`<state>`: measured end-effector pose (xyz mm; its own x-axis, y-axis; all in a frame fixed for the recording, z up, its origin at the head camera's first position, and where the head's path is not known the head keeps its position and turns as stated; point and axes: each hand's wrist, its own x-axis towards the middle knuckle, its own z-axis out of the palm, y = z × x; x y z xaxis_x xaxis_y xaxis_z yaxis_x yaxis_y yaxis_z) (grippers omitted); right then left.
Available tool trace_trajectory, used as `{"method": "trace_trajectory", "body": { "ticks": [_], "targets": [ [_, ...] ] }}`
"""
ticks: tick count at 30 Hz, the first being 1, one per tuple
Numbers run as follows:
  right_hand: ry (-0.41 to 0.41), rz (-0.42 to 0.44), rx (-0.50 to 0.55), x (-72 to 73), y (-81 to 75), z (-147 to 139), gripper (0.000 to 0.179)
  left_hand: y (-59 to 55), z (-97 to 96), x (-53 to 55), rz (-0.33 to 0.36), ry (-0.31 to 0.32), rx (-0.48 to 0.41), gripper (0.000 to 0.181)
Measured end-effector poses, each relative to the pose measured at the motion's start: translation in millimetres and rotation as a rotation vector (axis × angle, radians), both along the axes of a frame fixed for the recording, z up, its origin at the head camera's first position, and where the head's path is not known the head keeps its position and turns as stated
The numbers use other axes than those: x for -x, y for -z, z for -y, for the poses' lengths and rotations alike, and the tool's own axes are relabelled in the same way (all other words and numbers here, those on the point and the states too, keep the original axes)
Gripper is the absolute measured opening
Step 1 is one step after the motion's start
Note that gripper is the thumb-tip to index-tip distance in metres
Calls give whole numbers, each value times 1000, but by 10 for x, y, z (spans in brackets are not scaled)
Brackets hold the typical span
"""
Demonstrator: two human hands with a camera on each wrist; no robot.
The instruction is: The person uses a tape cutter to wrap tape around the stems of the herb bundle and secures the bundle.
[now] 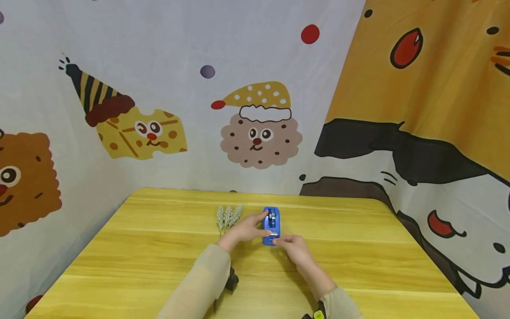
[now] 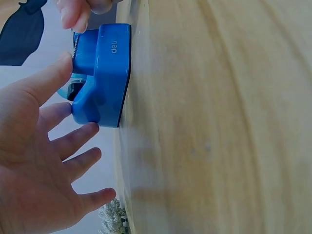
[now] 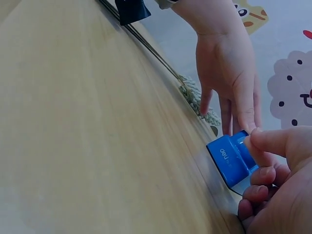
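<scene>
A blue tape dispenser (image 1: 277,227) stands upright on the wooden table, its cutter end toward me. The roll of tape (image 1: 272,218) sits in its far half. My left hand (image 1: 246,227) reaches over from the left with fingers spread and nearly straight. Its thumb (image 2: 54,75) lies by the cutter, while fingertips touch the roll end of the dispenser (image 2: 107,73). At the near end, my right hand (image 1: 295,249) pinches with thumb and index finger right at the cutter. The tape between those fingertips is clear and barely shows; the other fingers (image 3: 258,193) are curled.
Pale dried flower stems (image 1: 228,217) lie on the table (image 1: 151,248) just left of my left hand, partly hidden by that arm. A curtain (image 1: 171,53) printed with cartoon figures hangs behind the table's back edge and along both sides.
</scene>
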<state>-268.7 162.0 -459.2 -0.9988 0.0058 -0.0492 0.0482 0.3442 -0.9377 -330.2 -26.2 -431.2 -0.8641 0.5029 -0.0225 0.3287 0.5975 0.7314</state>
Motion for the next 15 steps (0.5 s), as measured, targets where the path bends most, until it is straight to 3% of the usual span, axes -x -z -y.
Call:
{"method": "trace_trajectory", "body": {
  "ticks": [15],
  "targets": [
    [15, -28, -11, -123, 27, 18, 25, 14, -5, -11, -5, 6, -12, 75]
  ]
}}
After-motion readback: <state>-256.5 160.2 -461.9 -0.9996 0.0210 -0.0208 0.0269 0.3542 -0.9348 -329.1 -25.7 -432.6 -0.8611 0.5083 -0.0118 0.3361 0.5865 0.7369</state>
